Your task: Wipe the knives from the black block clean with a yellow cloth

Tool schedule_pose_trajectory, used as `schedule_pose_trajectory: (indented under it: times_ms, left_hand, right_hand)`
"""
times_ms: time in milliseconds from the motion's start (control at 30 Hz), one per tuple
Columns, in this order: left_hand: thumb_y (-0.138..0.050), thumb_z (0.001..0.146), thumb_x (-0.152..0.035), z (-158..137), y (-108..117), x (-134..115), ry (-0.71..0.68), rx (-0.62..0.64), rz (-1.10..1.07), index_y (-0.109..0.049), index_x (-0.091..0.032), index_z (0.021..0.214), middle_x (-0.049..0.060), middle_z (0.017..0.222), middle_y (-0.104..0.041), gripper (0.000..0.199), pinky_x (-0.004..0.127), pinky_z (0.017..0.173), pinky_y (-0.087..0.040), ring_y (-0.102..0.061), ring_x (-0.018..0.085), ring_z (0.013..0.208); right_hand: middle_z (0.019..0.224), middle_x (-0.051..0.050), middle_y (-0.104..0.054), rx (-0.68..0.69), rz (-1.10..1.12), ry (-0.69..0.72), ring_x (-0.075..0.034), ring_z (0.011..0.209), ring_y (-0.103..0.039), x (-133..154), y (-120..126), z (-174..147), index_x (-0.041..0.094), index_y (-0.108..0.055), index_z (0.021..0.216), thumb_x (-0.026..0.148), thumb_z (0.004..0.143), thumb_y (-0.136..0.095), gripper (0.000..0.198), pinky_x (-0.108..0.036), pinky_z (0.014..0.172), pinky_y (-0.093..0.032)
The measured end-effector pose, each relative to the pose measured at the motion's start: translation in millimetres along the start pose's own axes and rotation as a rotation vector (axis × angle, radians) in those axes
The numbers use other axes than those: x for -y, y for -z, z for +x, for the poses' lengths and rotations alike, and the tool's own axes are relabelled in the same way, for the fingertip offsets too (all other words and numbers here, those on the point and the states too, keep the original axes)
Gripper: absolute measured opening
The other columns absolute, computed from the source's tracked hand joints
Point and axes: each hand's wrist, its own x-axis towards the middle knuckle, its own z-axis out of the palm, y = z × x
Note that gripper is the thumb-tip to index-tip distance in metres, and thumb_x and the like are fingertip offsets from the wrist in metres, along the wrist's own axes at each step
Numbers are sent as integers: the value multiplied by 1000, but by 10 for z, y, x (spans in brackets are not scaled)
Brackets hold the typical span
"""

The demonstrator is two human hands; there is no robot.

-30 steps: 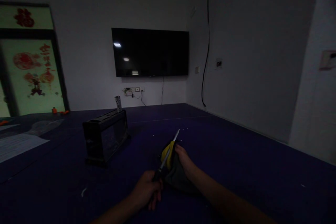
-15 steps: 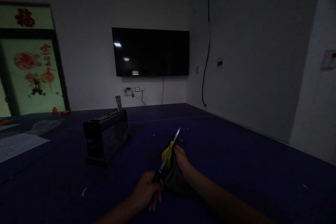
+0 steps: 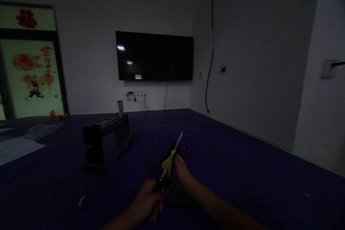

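Note:
My left hand [image 3: 147, 198] is closed round the dark handle of a knife [image 3: 178, 141], whose narrow pointed blade slants up and away to the right. Against the blade, my right hand [image 3: 183, 174] pinches a grey cloth [image 3: 176, 192] with a yellow inner side. The cloth wraps partly around the middle of the blade; the tip sticks out beyond it. Left of my hands, a black slotted block [image 3: 107, 142] stands on the purple surface, with a patterned grey handle [image 3: 120, 107] rising from its top.
The purple tabletop [image 3: 237, 187] reaches to the walls, with small white scraps on it. At left lie a printed paper sheet [image 3: 18, 149] and clear plastic film [image 3: 43, 130]. Small orange items [image 3: 53, 114] sit farther back. A television [image 3: 155, 57] hangs on the far wall.
Both hands, with the knife and cloth, appear slightly farther left and lower in view. The camera has shifted a little too. Both grips stay the same.

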Motion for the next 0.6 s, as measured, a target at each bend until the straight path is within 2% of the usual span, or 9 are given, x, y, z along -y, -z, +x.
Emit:
schedule_pose_trajectory:
  times_ms: [200, 367, 600]
  left_hand:
    - [-43, 55, -29, -9, 12, 18, -3, 12, 7, -44, -18, 73, -4, 41, -54, 20, 14, 22, -23, -40, 8, 23]
    - [-43, 58, -31, -9, 9, 8, -13, 20, 21, -44, -18, 74, -5, 41, -53, 21, 14, 23, -23, -40, 8, 23]
    - [-45, 60, -32, 2, 19, 17, -20, 39, 47, -43, -18, 75, -5, 43, -53, 20, 15, 23, -23, -41, 9, 24]
  right_hand:
    - [59, -1, -64, 0, 11, 18, -17, 52, -58, -56, 10, 24, 18, -63, 72, 63, 55, -71, 49, -25, 48, -43]
    - [66, -3, -68, -33, 23, 39, -19, 59, -61, -107, 37, 68, 19, -64, 73, 65, 51, -72, 52, -26, 54, -46]
    - [62, -1, -66, -81, 22, 41, -17, 53, -59, -118, 45, 55, 19, -64, 73, 66, 50, -71, 53, -25, 50, -45]
